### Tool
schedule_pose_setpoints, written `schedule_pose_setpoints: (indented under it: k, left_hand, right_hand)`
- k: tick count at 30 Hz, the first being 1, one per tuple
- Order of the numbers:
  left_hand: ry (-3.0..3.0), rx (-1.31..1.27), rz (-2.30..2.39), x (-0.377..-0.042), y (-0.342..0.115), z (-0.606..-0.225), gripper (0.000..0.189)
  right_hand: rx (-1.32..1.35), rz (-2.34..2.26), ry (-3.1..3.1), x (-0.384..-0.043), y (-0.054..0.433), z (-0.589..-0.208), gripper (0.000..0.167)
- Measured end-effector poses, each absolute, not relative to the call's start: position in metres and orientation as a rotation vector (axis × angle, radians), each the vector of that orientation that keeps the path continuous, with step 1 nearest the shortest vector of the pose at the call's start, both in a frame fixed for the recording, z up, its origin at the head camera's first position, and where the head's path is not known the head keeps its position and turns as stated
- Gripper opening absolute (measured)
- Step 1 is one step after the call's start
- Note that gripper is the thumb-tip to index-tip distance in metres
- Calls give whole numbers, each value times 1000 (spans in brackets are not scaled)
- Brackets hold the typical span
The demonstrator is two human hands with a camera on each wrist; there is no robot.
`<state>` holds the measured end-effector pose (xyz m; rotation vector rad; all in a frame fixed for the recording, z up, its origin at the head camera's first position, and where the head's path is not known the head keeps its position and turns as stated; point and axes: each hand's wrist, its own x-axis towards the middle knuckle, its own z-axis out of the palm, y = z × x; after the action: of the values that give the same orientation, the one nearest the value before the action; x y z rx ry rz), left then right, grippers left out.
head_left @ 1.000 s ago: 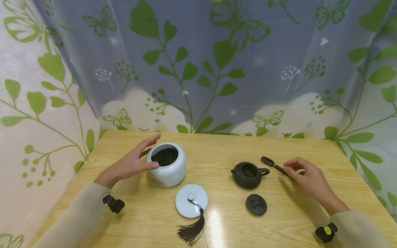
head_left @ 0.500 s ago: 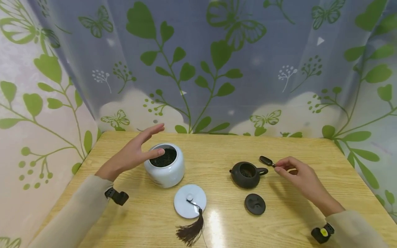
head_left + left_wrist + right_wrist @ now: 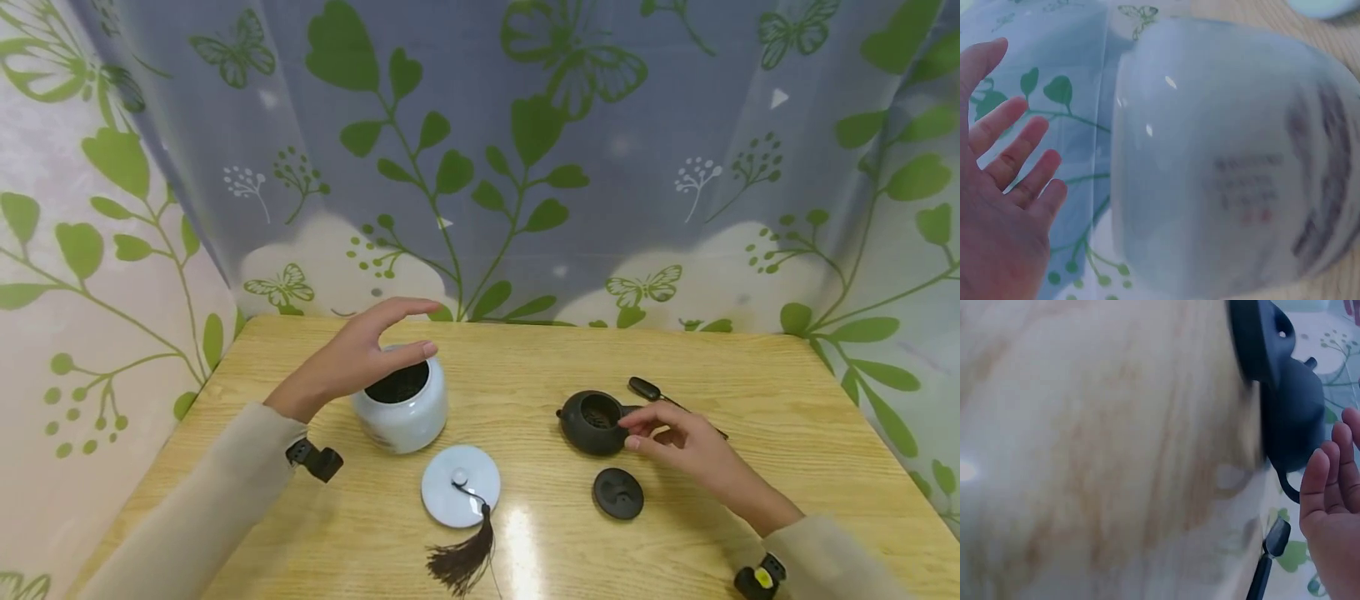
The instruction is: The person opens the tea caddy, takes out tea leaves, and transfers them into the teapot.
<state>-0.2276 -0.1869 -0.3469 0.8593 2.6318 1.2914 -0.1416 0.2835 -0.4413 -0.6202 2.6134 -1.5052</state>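
A white ceramic jar (image 3: 408, 421) holding dark tea leaves stands on the left of the table. Above its mouth is my left hand (image 3: 352, 358), fingers extended and thumb apart, gripping nothing. In the left wrist view the palm shows beside the jar (image 3: 1210, 156). My right hand (image 3: 690, 446) is at the handle side of a small dark teapot (image 3: 588, 429), its fingertips overlapping the handle in the head view. The right wrist view shows those fingers loosely extended by the teapot (image 3: 1294, 419), not wrapped around it. The teapot is lidless, with some leaves inside.
A dark tea scoop (image 3: 645, 387) lies behind my right hand. The round teapot lid (image 3: 618, 494) rests in front of the pot. Nearer the middle is the white jar lid (image 3: 457, 500) with a brown tassel (image 3: 465, 552). A patterned curtain (image 3: 480, 167) borders the wooden table.
My right hand has moved from the scoop leftward to the teapot's handle, and the scoop lies on the table. My left hand has shifted up and right over the jar's mouth.
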Motion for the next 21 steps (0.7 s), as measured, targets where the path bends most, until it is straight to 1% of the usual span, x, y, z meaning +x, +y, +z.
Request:
schedule_pose_setpoints:
  k: [6, 13, 21]
  left_hand:
    - [2621, 950, 1267, -227, -166, -339, 51]
    - [2530, 1046, 1305, -220, -134, -332, 46]
    - [2455, 1056, 1310, -214, -104, -344, 43]
  right_hand:
    - [-638, -1425, 2614, -140, 278, -448, 21]
    - [-658, -1436, 2494, -132, 277, -453, 13]
    - [-663, -1439, 2433, -130, 277, -456, 13]
